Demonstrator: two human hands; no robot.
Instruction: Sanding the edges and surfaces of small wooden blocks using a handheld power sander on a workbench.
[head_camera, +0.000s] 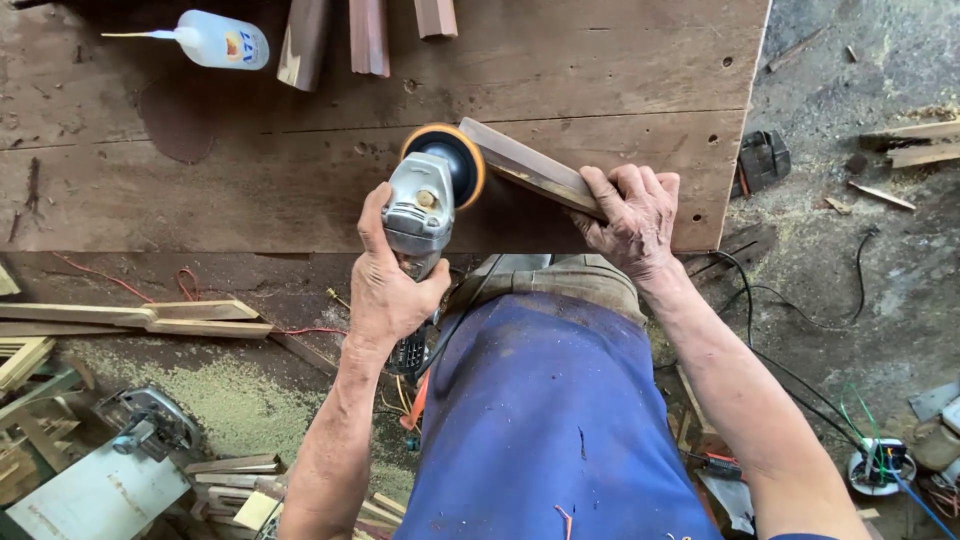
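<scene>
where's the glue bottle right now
In the head view the white glue bottle lies on its side at the workbench's far left, beside three wood pieces.

A white glue bottle (218, 41) lies well above the hands, three wooden sticks (369, 33) beside it; a circular saw (148, 421) sits below-left on the sawdusty floor (235, 393).

Single head view, steep downward, close over workbench (200, 180).

A worn, stained wooden counter (200, 170) fills the upper view, drilled with small holes near its right edge. Below and right lies a grey floor (850, 250) strewn with sawdust (230, 400), wood offcuts (130, 318) and black cables (790, 300). Daylight is even and soft.
</scene>
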